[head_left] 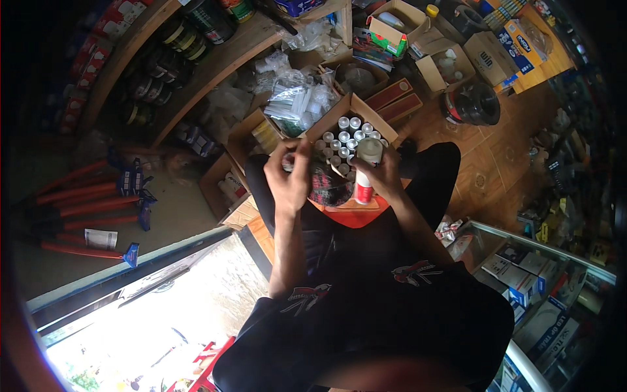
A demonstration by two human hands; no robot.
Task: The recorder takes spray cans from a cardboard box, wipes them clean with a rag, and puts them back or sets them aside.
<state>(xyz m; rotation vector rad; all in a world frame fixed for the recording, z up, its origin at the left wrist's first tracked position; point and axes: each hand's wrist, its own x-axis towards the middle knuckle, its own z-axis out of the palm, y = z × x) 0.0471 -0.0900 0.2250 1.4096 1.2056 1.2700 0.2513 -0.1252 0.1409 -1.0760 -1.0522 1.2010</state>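
Observation:
My right hand (384,175) grips a white-and-red cylindrical container (364,191) with a dull greyish top, tilted over my lap. Opposite it, my left hand (290,178) is raised with its fingers curled in. A small pale thing shows at those fingers, too unclear to name. Between the hands lies a dark checked cloth (330,187) with red in it, close beside my left hand. Just beyond stands an open cardboard box (382,124) packed with several white cylinders (343,136) with silvery round tops, partly hidden by the right hand and its container.
Clear plastic bags of white items (292,98) lie behind the box. Wooden shelves (215,68) with jars rise at the left. More cartons (445,68) and a dark coil (471,104) sit at the far right. A glass display case (545,248) stands near right; red-handled tools (91,209) lie left.

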